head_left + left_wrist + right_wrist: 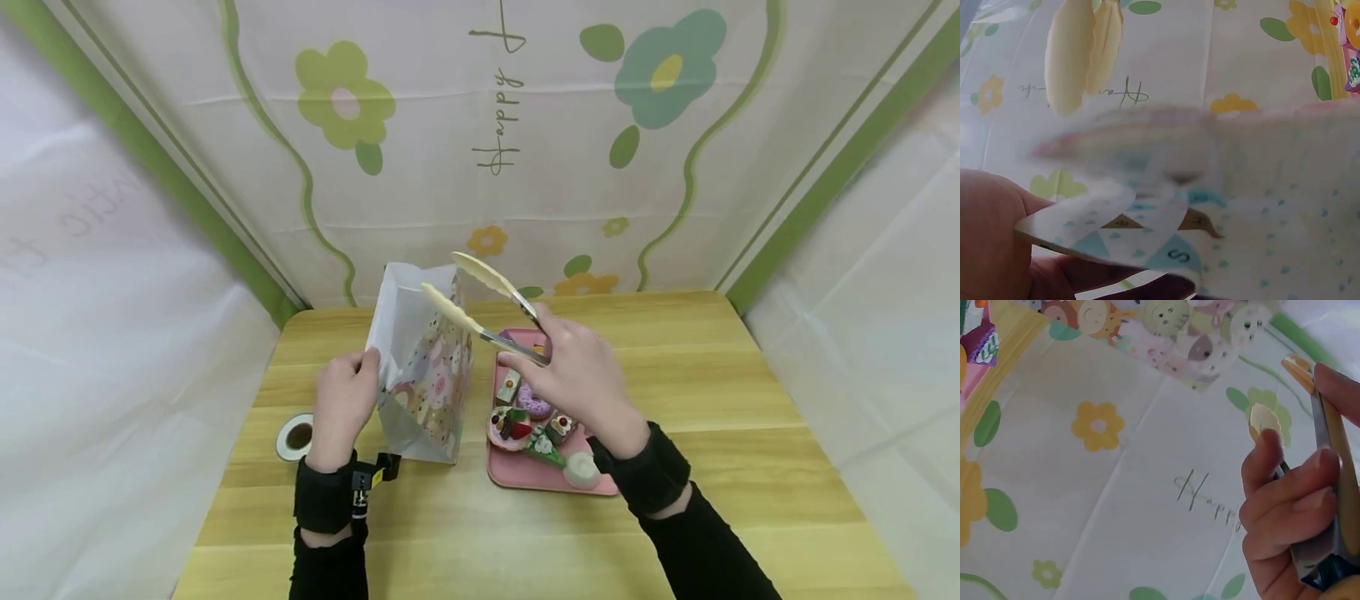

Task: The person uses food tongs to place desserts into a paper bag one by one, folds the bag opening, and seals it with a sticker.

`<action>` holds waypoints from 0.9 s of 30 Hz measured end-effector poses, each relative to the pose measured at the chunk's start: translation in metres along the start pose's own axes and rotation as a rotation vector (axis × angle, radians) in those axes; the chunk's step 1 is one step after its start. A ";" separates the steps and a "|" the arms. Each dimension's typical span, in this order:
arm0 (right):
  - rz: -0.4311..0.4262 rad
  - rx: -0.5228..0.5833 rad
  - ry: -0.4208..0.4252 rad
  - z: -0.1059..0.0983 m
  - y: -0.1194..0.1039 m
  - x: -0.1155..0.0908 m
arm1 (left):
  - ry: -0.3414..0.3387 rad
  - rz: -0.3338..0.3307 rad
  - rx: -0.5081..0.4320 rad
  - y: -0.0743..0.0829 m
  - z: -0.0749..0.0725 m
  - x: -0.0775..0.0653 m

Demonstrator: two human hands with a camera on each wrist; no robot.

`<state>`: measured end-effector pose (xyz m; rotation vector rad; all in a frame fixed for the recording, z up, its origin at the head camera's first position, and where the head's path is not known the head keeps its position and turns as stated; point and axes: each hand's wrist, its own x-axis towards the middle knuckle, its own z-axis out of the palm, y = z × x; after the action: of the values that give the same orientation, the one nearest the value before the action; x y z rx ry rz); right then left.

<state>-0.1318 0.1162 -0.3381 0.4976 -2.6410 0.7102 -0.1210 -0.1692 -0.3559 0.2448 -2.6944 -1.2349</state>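
Note:
A white paper bag (438, 387) with a colourful printed front stands on the table, its mouth spread. My left hand (345, 404) pinches the bag's left edge between thumb and fingers; the left wrist view also has this hand (991, 231) at the bag's rim. Metal tongs (453, 312) with cream tips are gripped in my right hand (581, 375). Their two tips are apart, with nothing between them, near the bag's upper right. Fingers wrap the tongs' handle (1322, 425) in the right wrist view. Below the right hand lies a pink tray (536, 482) of toy-like pastries, partly hidden.
On the tray are a purple doughnut (532, 404), a fruit-topped tart (508, 429), a green cake slice (546, 447) and a whitish round piece (581, 471). A white roll (283, 437) lies left of my left hand. Printed cloth (420, 192) walls the wooden table (450, 533).

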 end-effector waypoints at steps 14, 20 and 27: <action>0.300 0.101 -0.039 0.001 0.057 -0.057 | 0.001 0.001 -0.011 -0.002 0.005 -0.002; 0.437 0.092 -0.112 0.007 0.080 -0.086 | 0.001 -0.009 -0.007 -0.004 0.005 -0.001; 0.483 0.064 -0.143 0.011 0.106 -0.115 | 0.001 -0.004 -0.017 -0.003 0.003 0.000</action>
<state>-0.0788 0.2233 -0.4387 -0.0895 -2.9108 0.9284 -0.1214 -0.1690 -0.3595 0.2495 -2.6823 -1.2580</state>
